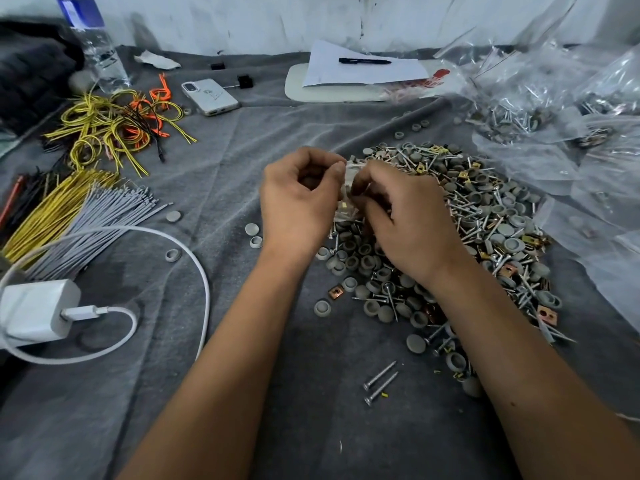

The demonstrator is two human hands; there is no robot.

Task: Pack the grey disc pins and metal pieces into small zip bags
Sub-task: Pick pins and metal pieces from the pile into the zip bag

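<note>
Item one, grey cloth [214, 174]; I note it spread under all the stock; item two, heap of grey disc pins and metal pieces [478, 216] — loose, hard, prone to roll, I judge, best taken a few at a time; item three, left hand [298, 199] and right hand [405, 220], both pinching the small zip bag [348, 183] between them just above the heap's near edge — thin, limp, slippery film; hold by the mouth.

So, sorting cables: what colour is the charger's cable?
White charger cable, clearest in the head view.
</note>
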